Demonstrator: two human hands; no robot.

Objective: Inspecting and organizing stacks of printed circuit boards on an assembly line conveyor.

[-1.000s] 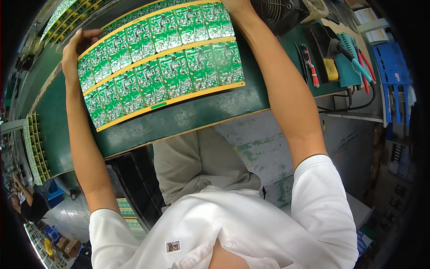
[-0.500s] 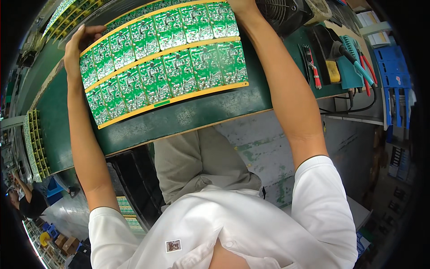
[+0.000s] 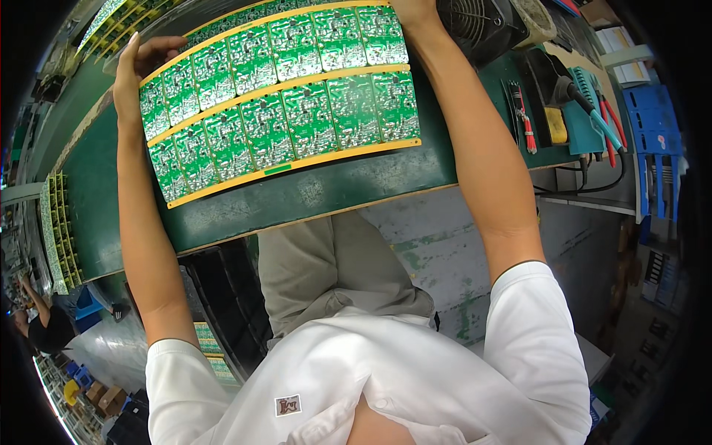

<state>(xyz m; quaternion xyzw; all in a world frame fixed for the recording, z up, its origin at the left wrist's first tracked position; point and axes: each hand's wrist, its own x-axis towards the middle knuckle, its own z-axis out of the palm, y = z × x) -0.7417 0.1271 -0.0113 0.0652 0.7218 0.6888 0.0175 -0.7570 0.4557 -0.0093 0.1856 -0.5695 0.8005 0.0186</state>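
Note:
A large panel of green circuit boards point(image 3: 285, 122) with yellow strips is tilted above the green workbench, its shiny soldered side facing me. My left hand point(image 3: 137, 63) grips its far left edge; the fingers curl behind the edge and the thumb points up. At the panel's far right corner is my right hand point(image 3: 415, 13), closed against the edge. The frame's top cuts that hand off, and its fingers are mostly hidden. Another row of boards shows along the panel's far side.
A black fan point(image 3: 471, 22) stands beyond my right forearm. Right of it lie red-handled tools point(image 3: 528, 126), a soldering iron point(image 3: 586, 104) and a yellow sponge point(image 3: 555, 126). More board panels point(image 3: 59, 233) stand at the bench's left end. A person point(image 3: 48, 330) is at far left.
The view has shifted slightly, and the panel with both hands sits a little further right in it. Both hands keep their places at the panel's edges.

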